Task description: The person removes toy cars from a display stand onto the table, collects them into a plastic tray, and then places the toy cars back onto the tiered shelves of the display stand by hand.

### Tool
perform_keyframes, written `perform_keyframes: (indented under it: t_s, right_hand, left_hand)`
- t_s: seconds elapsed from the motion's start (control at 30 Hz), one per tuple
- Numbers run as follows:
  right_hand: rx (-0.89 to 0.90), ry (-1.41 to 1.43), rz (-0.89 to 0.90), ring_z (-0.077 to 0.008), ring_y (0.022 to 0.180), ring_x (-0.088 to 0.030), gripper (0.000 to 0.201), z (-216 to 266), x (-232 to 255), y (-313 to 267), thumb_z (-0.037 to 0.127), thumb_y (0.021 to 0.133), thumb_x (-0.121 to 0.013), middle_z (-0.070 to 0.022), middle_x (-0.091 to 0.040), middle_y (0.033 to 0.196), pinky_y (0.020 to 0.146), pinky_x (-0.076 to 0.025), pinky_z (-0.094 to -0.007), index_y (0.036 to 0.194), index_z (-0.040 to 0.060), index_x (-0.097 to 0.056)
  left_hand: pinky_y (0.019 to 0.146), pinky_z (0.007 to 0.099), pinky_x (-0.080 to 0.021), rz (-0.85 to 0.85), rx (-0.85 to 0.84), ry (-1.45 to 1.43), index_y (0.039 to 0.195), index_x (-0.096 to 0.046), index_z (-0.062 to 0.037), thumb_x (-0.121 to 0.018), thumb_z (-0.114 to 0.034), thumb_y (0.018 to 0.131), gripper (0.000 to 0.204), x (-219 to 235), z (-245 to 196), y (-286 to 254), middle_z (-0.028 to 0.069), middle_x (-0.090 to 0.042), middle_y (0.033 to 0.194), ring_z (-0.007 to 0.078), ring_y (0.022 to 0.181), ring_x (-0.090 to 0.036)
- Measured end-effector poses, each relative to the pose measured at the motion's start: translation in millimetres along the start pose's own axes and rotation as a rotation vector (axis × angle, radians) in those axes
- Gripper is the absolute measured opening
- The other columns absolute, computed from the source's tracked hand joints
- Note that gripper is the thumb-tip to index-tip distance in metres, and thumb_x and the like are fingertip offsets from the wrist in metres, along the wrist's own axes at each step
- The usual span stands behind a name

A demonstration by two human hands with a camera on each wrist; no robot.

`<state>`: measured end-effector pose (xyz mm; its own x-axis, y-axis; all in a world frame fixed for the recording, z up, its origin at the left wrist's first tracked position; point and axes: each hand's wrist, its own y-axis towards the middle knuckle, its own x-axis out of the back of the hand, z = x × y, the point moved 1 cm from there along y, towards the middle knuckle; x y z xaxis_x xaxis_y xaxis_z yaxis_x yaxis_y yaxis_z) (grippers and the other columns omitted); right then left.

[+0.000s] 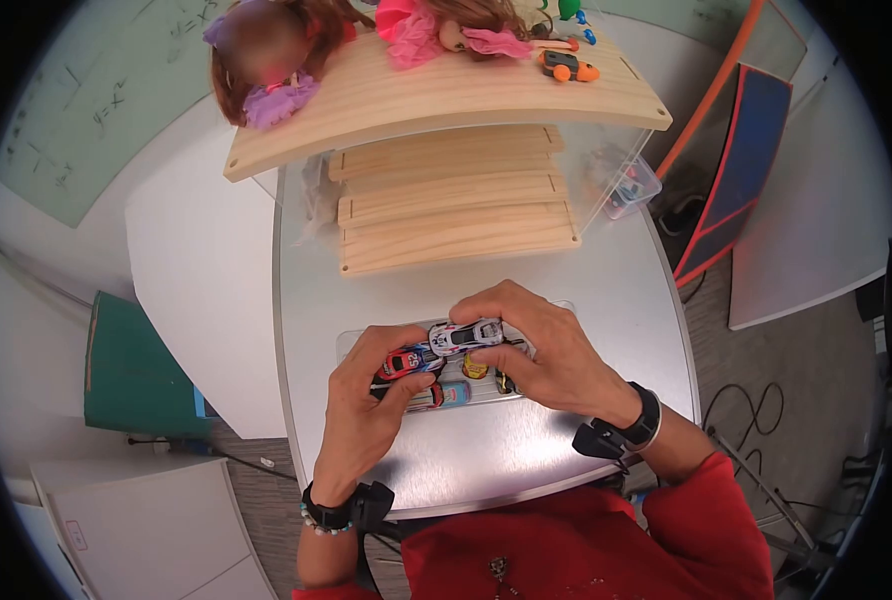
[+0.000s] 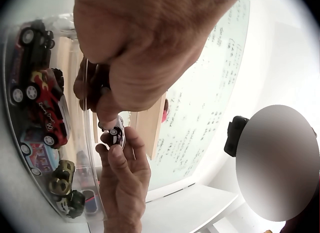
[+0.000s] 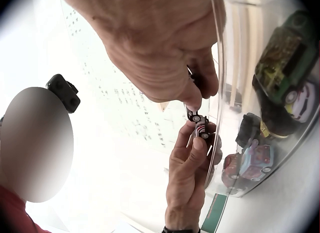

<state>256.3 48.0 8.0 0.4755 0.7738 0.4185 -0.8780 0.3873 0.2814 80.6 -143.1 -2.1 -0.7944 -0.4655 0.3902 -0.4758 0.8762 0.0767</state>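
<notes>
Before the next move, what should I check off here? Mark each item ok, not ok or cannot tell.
1. Left hand has a grip on the red-and-blue car: ok, held between thumb and fingers.
2. Right hand has a grip on the white car: ok, held the same way.
3. Both hands above the clear box: ok, by the head view.
4. Box free of toys: not ok, the light-blue vehicle and others are in it.
5. The two held cars clear of each other: cannot tell, they look very close.
</notes>
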Motion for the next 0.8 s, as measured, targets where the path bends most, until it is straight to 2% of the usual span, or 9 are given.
perform_keyframes:
  t_s: [0.1,0.17,0.5,0.57,0.7,0.77,0.8]
  right_hand:
    - [-0.016,-0.009,0.023,-0.0329,0.124,-0.078,0.045,-4.2,-1.7,-1.8,-0.001,0.096,-0.083,-0.0109,-0.079,0.134,0.105,-0.063,-0.0435,0.139,0.0069,-0.075]
    - [0.077,-0.036,0.025,-0.0332,0.120,-0.079,0.045,-4.9,-2.5,-1.9,0.001,0.096,-0.085,-0.0108,-0.080,0.133,0.102,-0.063,-0.0435,0.139,0.0077,-0.076]
    - [0.082,-0.026,0.015,-0.0340,0.119,-0.077,0.045,-4.7,-2.8,-0.2,0.004,0.098,-0.084,-0.0111,-0.078,0.132,0.099,-0.062,-0.0442,0.142,0.0084,-0.073]
    - [0.023,-0.014,0.038,-0.0347,0.118,-0.077,0.044,-4.9,-4.2,-0.1,0.005,0.100,-0.083,-0.0119,-0.077,0.132,0.099,-0.062,-0.0440,0.142,0.0084,-0.072]
    - [-0.035,-0.011,0.050,-0.0350,0.117,-0.078,0.042,-1.8,-3.0,0.0,0.006,0.101,-0.083,-0.0126,-0.077,0.131,0.098,-0.062,-0.0441,0.141,0.0082,-0.073]
    - [0.025,-0.047,0.023,-0.0354,0.115,-0.078,0.042,-3.3,-2.9,0.0,0.008,0.101,-0.084,-0.0132,-0.078,0.129,0.097,-0.062,-0.0449,0.141,0.0082,-0.073]
    - [0.026,-0.047,0.024,-0.0354,0.115,-0.078,0.042,-2.4,-3.0,-0.1,0.008,0.101,-0.084,-0.0132,-0.078,0.129,0.097,-0.062,-0.0449,0.141,0.0082,-0.073]
  left_hand:
    - [0.074,0.0237,-0.063,-0.002,0.007,0.004,0.140,-0.075,-0.0049,-0.085,0.010,0.098,0.045,-0.2,0.5,-0.4,0.0011,-0.074,0.124,0.0087,0.104,-0.072]
    - [0.074,0.0242,-0.062,0.002,0.010,0.007,0.139,-0.075,-0.0046,-0.085,0.009,0.097,0.045,-0.4,0.3,-0.3,0.0012,-0.074,0.122,0.0087,0.103,-0.071]
    - [0.076,0.0246,-0.060,-0.003,0.028,0.047,0.136,-0.074,-0.0041,-0.085,0.010,0.097,0.042,-0.6,-3.8,-0.5,0.0016,-0.075,0.118,0.0084,0.100,-0.070]
    - [0.098,0.0354,-0.061,-0.011,0.117,-0.010,0.135,-0.074,-0.0031,-0.087,0.001,0.098,0.040,-0.4,-4.5,-1.8,0.0114,-0.080,0.123,0.0234,0.106,-0.078]
    - [0.099,0.0351,-0.061,-0.013,0.137,-0.048,0.135,-0.073,-0.0025,-0.087,0.000,0.098,0.039,-0.6,-2.0,-2.4,0.0112,-0.081,0.123,0.0223,0.107,-0.078]
    - [0.081,0.0253,-0.062,-0.002,0.033,-0.026,0.138,-0.071,-0.0040,-0.085,0.005,0.101,0.041,-0.3,1.1,-2.1,0.0022,-0.076,0.120,0.0090,0.104,-0.072]
    - [0.081,0.0253,-0.062,-0.004,0.032,-0.026,0.138,-0.071,-0.0040,-0.085,0.005,0.101,0.041,0.2,0.2,-2.4,0.0022,-0.076,0.120,0.0090,0.104,-0.072]
